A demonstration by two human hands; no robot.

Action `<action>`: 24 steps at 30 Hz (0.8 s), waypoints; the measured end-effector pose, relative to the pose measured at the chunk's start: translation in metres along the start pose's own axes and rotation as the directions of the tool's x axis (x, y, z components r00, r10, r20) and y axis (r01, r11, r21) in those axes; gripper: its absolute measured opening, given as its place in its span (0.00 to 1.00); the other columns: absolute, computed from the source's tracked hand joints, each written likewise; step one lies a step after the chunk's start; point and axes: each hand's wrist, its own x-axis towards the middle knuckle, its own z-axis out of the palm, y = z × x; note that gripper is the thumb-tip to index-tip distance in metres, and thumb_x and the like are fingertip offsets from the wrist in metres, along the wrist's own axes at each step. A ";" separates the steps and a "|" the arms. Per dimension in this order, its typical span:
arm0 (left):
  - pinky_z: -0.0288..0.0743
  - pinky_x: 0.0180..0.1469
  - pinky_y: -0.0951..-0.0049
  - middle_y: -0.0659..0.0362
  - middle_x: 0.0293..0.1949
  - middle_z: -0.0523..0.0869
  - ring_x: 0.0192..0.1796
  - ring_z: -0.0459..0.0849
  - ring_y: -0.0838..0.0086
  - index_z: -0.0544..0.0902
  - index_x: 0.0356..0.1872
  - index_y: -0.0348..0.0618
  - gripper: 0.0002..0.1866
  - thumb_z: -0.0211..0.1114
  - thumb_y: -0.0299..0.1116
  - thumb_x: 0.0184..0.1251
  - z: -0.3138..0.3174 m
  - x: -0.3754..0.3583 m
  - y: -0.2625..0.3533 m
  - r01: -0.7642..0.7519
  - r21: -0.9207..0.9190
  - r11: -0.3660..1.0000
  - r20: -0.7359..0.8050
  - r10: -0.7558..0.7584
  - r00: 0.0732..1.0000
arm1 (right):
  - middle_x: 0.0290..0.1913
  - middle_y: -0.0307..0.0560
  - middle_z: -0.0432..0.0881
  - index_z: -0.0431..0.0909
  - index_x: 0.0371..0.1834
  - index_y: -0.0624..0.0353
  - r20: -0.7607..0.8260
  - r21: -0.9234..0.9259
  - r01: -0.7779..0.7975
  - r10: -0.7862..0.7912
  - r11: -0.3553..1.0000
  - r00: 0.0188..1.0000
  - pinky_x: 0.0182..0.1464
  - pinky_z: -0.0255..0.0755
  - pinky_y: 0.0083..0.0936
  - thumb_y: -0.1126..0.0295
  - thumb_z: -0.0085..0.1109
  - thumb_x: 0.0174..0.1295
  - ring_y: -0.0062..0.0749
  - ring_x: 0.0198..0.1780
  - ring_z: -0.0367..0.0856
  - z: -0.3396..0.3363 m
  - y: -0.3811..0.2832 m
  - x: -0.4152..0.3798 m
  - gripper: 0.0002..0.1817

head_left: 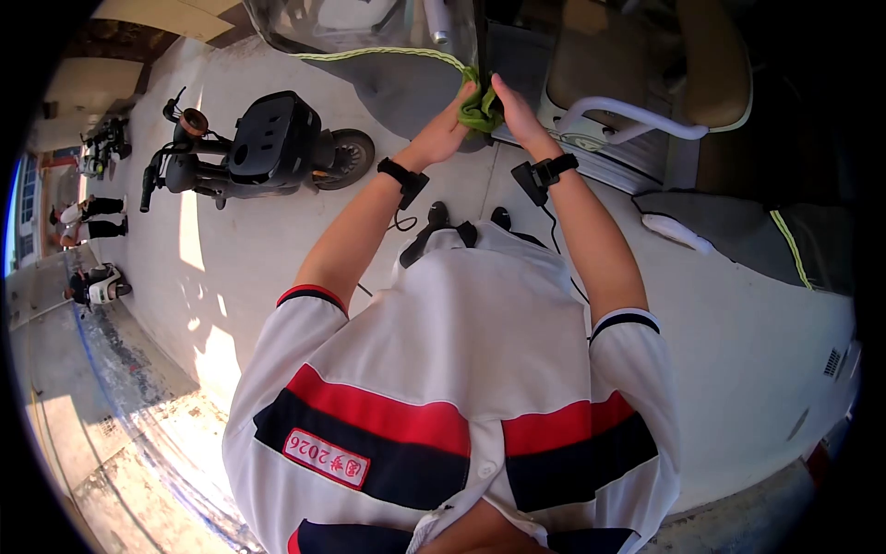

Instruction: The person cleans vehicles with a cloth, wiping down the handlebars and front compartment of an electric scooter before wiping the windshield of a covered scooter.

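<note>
A crumpled green cloth (479, 113) is bunched between my two hands, against a dark upright post (484, 55) at the edge of a small vehicle's open doorway. My left hand (447, 131) closes on the cloth from the left side of the post. From the right, my right hand (521, 113) presses against the cloth with its thumb upward; its fingertips are partly hidden behind the post and cloth. A clear plastic panel (369, 69) with yellow-green reflective trim hangs left of the post. Each wrist wears a black strapped device with a cable.
Brown seats (600, 65) and a pale curved armrest (637, 109) lie inside the vehicle to the right. A grey flap (738, 231) with reflective trim hangs lower right. A black electric scooter (268, 148) stands left; other scooters and people (88, 222) are farther left.
</note>
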 end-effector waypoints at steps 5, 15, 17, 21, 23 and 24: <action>0.43 0.79 0.67 0.47 0.78 0.52 0.81 0.49 0.61 0.52 0.77 0.36 0.31 0.47 0.30 0.77 -0.002 -0.003 0.007 -0.074 0.004 0.997 -0.061 0.074 0.995 | 0.50 0.38 0.82 0.78 0.53 0.64 0.024 0.044 -0.006 0.005 0.999 1.000 0.52 0.70 0.23 0.70 0.44 0.68 0.20 0.49 0.76 -0.005 0.013 -0.008 0.17; 0.48 0.77 0.68 0.47 0.77 0.56 0.79 0.53 0.60 0.55 0.76 0.38 0.30 0.47 0.27 0.75 -0.015 0.007 0.050 -0.159 -0.109 0.981 -0.218 0.132 0.967 | 0.51 0.47 0.83 0.74 0.59 0.65 0.071 -0.502 0.276 -0.279 0.819 0.958 0.54 0.72 0.26 0.79 0.46 0.64 0.29 0.50 0.80 0.012 -0.027 -0.024 0.20; 0.49 0.77 0.68 0.47 0.77 0.57 0.79 0.54 0.59 0.55 0.76 0.37 0.30 0.47 0.27 0.75 -0.021 0.012 0.063 -0.227 -0.090 0.970 -0.239 0.200 0.950 | 0.52 0.46 0.83 0.73 0.61 0.64 0.041 -0.432 0.340 -0.358 0.836 0.933 0.54 0.72 0.24 0.77 0.46 0.67 0.26 0.51 0.79 0.018 -0.032 -0.022 0.19; 0.50 0.77 0.66 0.47 0.77 0.57 0.79 0.54 0.59 0.55 0.76 0.36 0.30 0.47 0.29 0.74 -0.032 0.023 0.086 -0.350 -0.036 0.936 -0.260 0.329 0.908 | 0.55 0.44 0.82 0.71 0.66 0.63 -0.044 -0.239 0.519 -0.543 0.821 0.839 0.57 0.70 0.21 0.74 0.46 0.74 0.22 0.54 0.77 0.039 -0.061 -0.013 0.18; 0.49 0.77 0.66 0.47 0.77 0.56 0.79 0.54 0.59 0.55 0.76 0.36 0.30 0.47 0.28 0.74 -0.037 0.029 0.096 -0.387 -0.022 0.922 -0.286 0.365 0.886 | 0.62 0.42 0.77 0.65 0.71 0.63 -0.014 -0.159 0.522 -0.531 0.838 0.847 0.63 0.66 0.19 0.72 0.46 0.76 0.21 0.60 0.73 0.040 -0.078 -0.008 0.22; 0.49 0.77 0.65 0.47 0.78 0.56 0.79 0.54 0.59 0.55 0.76 0.35 0.31 0.47 0.28 0.73 -0.039 0.032 0.100 -0.406 -0.014 0.914 -0.298 0.384 0.874 | 0.64 0.43 0.76 0.64 0.72 0.63 -0.027 -0.125 0.539 -0.546 0.833 0.837 0.64 0.65 0.19 0.72 0.46 0.76 0.22 0.62 0.72 0.045 -0.091 -0.006 0.23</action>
